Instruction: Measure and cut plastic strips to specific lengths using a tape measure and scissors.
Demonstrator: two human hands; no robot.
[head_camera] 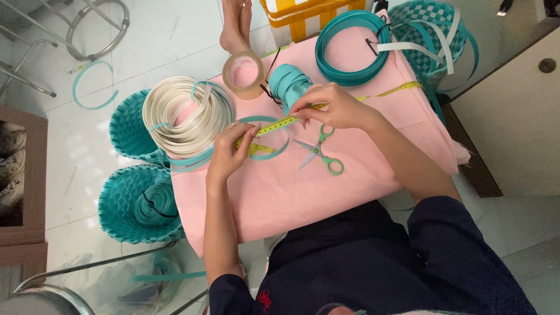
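I see bare pink cloth [303, 192] open below my hands; scissors [319, 150] lie just under them, a cream strap coil [184, 114] crowds left, tape roll [243, 73] blocks beyond.

Over a small table draped in pink cloth [350, 175], a person's left hand [230, 153] and right hand [329, 107] pinch a yellow measuring tape [279, 124] stretched along a teal plastic strip [265, 119]. Green-handled scissors [319, 153] lie just beside the right hand, near a cream coil of plastic strapping [184, 114], a roll of clear packing tape [243, 73] and a teal strap coil [350, 46]. Teal woven baskets [137, 204] stand on the white floor.
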